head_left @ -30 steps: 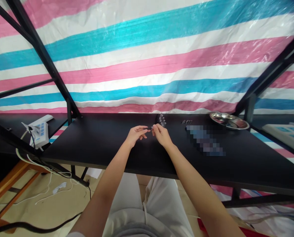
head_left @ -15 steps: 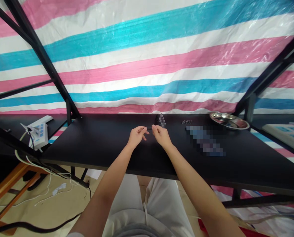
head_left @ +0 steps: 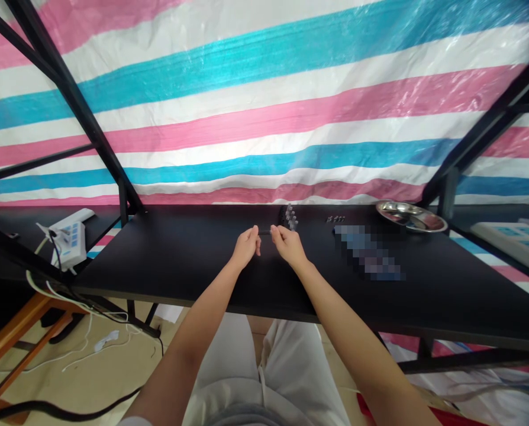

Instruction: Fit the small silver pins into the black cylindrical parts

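Note:
Over the middle of the black table (head_left: 180,260), my left hand (head_left: 247,247) and my right hand (head_left: 286,245) are both curled closed, a few centimetres apart. A small dark thin piece (head_left: 265,232) spans between their fingertips, each hand pinching one end; it is too small to name. Just behind my right hand stands a small cluster of pale upright pieces (head_left: 290,216) on the table.
A row of tiny dark parts (head_left: 336,219) and a blurred patch (head_left: 368,251) lie to the right, with a metal dish (head_left: 410,216) beyond. A white power strip (head_left: 69,236) with cables sits at the left. Black frame bars rise at both sides before a striped tarp.
My left hand's fingers have curled from loosely spread into a closed grip. Both hands have lifted slightly and moved a little closer, keeping the small piece between them.

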Available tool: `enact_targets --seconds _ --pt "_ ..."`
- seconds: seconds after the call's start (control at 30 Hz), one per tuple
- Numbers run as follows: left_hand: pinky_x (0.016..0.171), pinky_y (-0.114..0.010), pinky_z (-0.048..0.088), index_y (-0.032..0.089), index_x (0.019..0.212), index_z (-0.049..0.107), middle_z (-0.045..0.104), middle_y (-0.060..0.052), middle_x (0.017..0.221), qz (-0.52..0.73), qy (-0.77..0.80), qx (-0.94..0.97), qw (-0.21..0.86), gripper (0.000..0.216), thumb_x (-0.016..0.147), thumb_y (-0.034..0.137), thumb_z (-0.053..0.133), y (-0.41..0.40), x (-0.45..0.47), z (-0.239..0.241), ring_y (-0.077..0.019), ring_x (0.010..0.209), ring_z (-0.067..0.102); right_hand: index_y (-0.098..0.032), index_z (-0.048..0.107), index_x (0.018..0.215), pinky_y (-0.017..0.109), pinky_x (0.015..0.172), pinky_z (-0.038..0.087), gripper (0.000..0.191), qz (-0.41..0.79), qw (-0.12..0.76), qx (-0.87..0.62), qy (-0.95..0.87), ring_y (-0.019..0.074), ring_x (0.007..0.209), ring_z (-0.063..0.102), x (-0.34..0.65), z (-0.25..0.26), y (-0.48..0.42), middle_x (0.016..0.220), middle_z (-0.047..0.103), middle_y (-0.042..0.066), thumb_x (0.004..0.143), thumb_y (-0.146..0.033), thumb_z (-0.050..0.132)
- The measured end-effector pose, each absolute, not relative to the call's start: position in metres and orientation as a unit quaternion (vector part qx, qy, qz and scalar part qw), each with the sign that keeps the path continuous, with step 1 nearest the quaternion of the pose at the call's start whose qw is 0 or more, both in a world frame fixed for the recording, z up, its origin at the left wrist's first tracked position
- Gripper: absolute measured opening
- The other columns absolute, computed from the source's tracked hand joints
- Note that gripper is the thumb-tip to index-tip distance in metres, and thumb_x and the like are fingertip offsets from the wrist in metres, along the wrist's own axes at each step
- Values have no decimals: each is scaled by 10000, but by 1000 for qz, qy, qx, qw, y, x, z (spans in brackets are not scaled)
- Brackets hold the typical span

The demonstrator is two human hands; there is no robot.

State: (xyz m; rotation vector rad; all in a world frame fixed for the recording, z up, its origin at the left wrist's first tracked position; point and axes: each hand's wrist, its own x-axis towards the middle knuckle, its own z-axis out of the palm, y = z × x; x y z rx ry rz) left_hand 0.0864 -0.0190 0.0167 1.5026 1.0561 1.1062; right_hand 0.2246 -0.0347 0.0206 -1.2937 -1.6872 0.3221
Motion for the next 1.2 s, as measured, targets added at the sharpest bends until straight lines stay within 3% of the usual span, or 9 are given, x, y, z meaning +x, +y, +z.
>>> enact_targets --seconds 0.37,0.53,0.83,0.97,1.2 --pt "363 -189 250 164 479 403 394 29 401 467 450 530 547 534 783 601 437 -18 86 22 -59 329 412 -211 425 598 225 535 351 451 128 464 -520 -706 109 497 460 222 16 -34 537 492 1 882 -519 258" --pt "362 -185 261 160 495 406 407 27 422 498 455 478 563 498 798 552 458 -14 81 22 -55 337 412 -200 517 783 238 592 384 381 115 458 -536 -700 137 581 531 225 14 -33 662 572 28 891 -469 270" --pt "348 -166 300 139 771 543 582 -7 669 562 427 472 529 422 704 554 583 -13 80 25 -39 368 463 -191 525 962 252 627 421 318 144 480 -502 -704 147 645 563 229 6 -26 746 597 36 883 -438 341" --pt "361 -169 312 129 828 576 593 -7 680 576 413 486 511 400 650 476 663 -14 78 26 -40 380 465 -193 540 954 256 601 427 277 159 475 -492 -712 135 603 544 231 5 -25 746 606 33 863 -416 404" --pt "379 -179 310 125 794 616 600 -12 681 562 428 532 468 350 659 445 662 -13 78 22 -36 393 453 -188 575 797 240 569 396 157 163 384 -488 -767 111 568 484 237 5 -23 684 570 2 761 -334 529"
